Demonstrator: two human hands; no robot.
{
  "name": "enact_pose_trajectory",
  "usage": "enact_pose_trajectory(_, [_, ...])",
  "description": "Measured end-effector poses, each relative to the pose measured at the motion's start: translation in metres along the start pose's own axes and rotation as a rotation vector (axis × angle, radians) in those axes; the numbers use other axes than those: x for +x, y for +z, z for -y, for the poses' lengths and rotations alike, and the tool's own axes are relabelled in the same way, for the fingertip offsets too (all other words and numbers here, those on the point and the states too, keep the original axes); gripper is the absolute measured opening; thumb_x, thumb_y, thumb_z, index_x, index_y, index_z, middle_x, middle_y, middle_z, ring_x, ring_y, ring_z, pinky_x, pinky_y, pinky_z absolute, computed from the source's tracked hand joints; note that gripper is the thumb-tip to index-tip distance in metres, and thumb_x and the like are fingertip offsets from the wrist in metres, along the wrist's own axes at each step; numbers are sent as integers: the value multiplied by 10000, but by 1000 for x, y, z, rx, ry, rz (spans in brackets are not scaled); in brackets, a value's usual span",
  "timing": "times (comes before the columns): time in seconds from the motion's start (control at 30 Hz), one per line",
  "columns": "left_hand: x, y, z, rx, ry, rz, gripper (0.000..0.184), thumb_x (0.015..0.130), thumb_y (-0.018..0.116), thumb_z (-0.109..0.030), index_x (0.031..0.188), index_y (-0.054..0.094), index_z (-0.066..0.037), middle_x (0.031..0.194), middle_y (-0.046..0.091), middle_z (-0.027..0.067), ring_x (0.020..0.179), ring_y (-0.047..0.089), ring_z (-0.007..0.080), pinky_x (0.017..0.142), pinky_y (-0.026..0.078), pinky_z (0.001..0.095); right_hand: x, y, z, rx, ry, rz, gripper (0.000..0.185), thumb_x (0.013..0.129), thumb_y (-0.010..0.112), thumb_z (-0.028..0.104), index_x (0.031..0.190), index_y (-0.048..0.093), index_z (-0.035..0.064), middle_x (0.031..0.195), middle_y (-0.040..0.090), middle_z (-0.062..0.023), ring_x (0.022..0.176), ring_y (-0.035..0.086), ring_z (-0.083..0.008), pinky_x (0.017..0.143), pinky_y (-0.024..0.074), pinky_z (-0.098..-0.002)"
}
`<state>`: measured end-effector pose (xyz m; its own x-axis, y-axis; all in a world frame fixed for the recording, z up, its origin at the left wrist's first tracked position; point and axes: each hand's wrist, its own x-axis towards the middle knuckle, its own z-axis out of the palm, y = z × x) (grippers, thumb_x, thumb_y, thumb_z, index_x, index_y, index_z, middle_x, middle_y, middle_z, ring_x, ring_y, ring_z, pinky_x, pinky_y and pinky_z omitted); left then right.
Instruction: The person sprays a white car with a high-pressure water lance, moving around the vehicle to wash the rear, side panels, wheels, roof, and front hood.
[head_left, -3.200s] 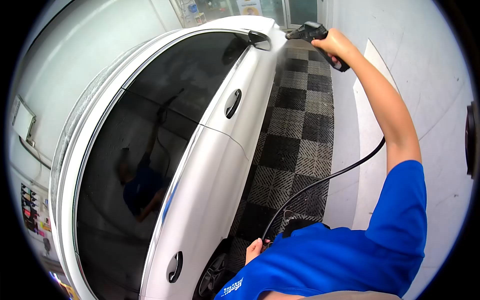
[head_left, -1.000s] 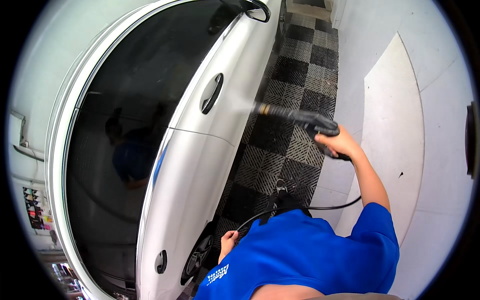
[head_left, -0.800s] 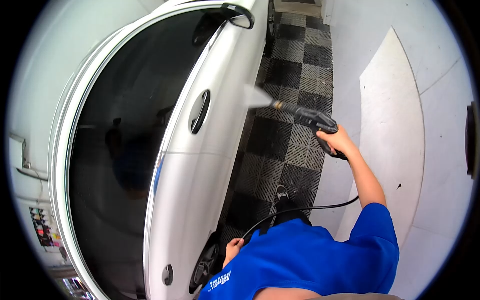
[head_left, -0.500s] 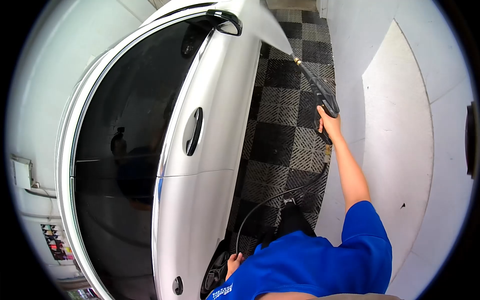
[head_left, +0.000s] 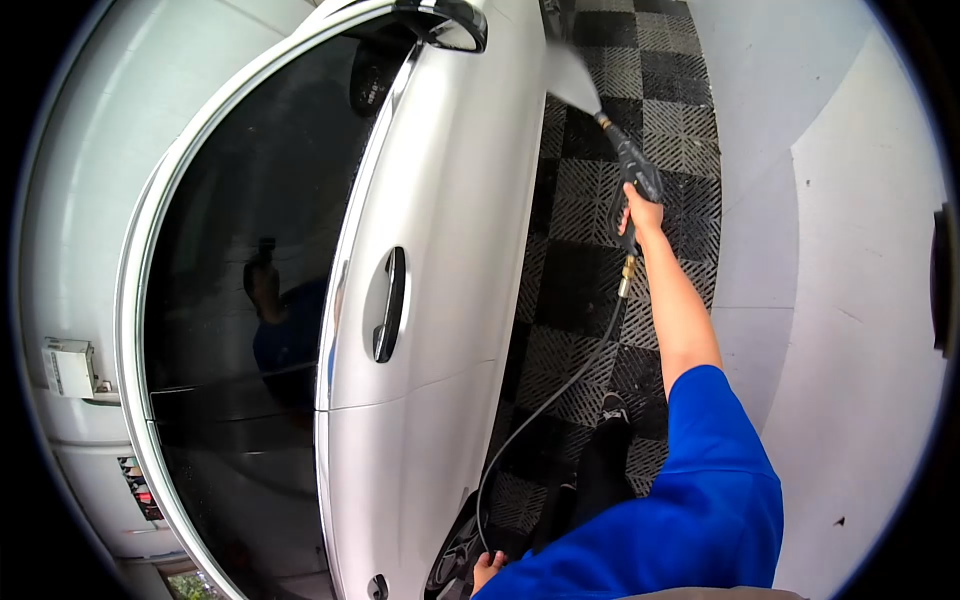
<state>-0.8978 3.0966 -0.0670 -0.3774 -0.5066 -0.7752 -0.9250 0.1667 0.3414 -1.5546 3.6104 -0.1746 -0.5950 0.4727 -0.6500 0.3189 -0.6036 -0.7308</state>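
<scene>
My right hand (head_left: 643, 212) is closed round the grip of a black spray gun (head_left: 632, 168). A white fan of spray (head_left: 572, 80) leaves its nozzle toward the lower side of a silver-white car (head_left: 440, 200), below and beyond the side mirror (head_left: 458, 30). From a brass fitting under the grip, a dark hose (head_left: 548, 400) curves down to my left hand (head_left: 487, 568), which is closed on it at the bottom edge beside the wheel. The car's dark windows and a black door handle (head_left: 390, 305) lie left of the gun.
Black and grey checkered floor tiles (head_left: 585, 290) run between the car and a pale wall (head_left: 750, 230) on the right. My shoe (head_left: 614, 408) stands on the tiles. At the far left a white box (head_left: 70, 368) hangs on the wall.
The gun has swung from high by the mirror down beside the doors, then forward and low along the car. Its spray now falls near the car's lower edge. The view has shifted along the car.
</scene>
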Motion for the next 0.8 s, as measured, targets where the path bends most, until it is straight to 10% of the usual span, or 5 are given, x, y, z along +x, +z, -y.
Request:
enact_pose_trajectory(0.27, [-8, -27, 104, 283, -164, -257, 626, 894, 587, -553, 1295, 569, -73, 1040, 676, 183, 950, 635, 290, 897, 475, 344, 67, -1, -76, -216, 288, 390, 483, 917, 621, 378, 574, 513, 56, 495, 517, -112, 410, 532, -265, 464, 487, -409])
enact_pose_trajectory(0.6, [-20, -50, 77, 127, -182, -140, 327, 923, 614, -347, 1004, 567, -34, 871, 662, 108, 780, 591, 179, 717, 459, 307, 6, -70, -201, -825, 746, 833, 537, 944, 536, 372, 556, 552, 1, 518, 557, -165, 460, 579, -307, 561, 537, -422])
enact_pose_trajectory(0.8, [-6, -39, 57, 112, -153, -79, 249, 940, 630, -223, 830, 565, -10, 770, 653, 64, 678, 564, 113, 610, 449, 284, -18, -35, -134, -627, 219, 396, 369, 862, 687, 216, 658, 565, -66, 495, 527, -144, 337, 503, -267, 334, 431, -436])
